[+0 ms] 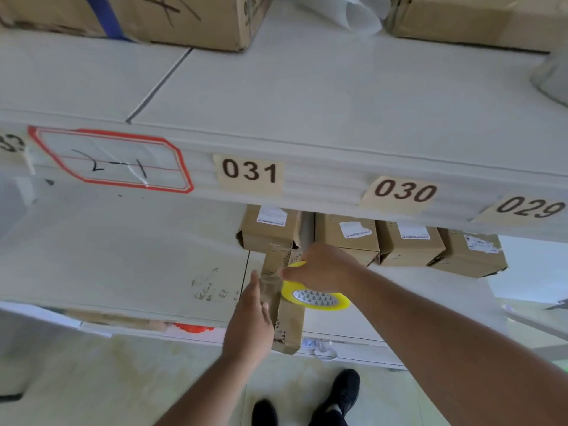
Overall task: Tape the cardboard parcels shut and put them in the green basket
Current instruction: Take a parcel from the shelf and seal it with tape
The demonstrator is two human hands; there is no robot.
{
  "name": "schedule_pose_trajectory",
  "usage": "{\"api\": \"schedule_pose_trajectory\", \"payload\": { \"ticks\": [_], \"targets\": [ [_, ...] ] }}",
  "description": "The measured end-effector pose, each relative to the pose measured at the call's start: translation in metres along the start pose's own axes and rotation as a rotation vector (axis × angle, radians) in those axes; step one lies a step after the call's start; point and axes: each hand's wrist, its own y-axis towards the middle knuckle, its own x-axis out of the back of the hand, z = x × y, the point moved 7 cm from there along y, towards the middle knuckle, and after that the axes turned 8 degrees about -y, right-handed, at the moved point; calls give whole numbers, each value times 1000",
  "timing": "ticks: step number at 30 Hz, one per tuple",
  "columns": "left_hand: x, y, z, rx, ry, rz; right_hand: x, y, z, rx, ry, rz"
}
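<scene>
Bright even daylight, soft shadows, slight overall blur, wide-angle bending at edges

Five small parcels show on the lower shelf [123,256]: four in a row along its back, at [270,229], [347,238], [410,244] and [471,253], and one [284,315] at its front edge. One yellow tape roll [315,298] lies against that front parcel. Two large boxes, [190,20] and [455,16], sit on the upper shelf [307,93]. Its front edge carries three fully readable number tags, 031 [249,173], 030 [404,192] and 029 [528,207], and one red-bordered label [113,161]. Two hands, left [250,321] and right [322,269], and two black shoes, [264,413] and [341,395].
</scene>
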Motion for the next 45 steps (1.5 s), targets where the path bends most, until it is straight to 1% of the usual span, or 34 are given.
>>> {"api": "schedule_pose_trajectory", "payload": {
  "ticks": [4,7,9,11,13,16,19,23,26,36,42,45],
  "targets": [
    [-9,-2,1,6,65,-22,4,2,16,-11,-84,-17],
    [-9,0,2,68,61,-55,4,3,20,-18,-111,-2],
    [-10,2,1,89,124,-39,4,4,21,-18,-121,-2],
    [-10,4,1,69,232,-11,5,5,20,-10,-133,-13],
    [-9,3,-3,8,346,12,5,4,19,-8,-122,-14],
    [-8,1,-5,-27,419,20,5,2,16,-6,-108,-13],
    [-9,3,-3,-9,463,38,4,-1,6,4,-129,-8],
    [-11,5,-3,10,477,89,5,-9,-25,-4,-313,-56],
    [-11,5,-3,10,486,101,-3,-12,-43,-32,-367,-71],
    [-13,5,-3,11,518,137,-49,-2,-72,-121,-247,-40],
    [-13,6,4,78,512,173,-63,2,-75,-144,-175,-31],
    [-19,0,-14,-49,672,147,-63,1,-76,-148,-165,-31]
  ]
}}
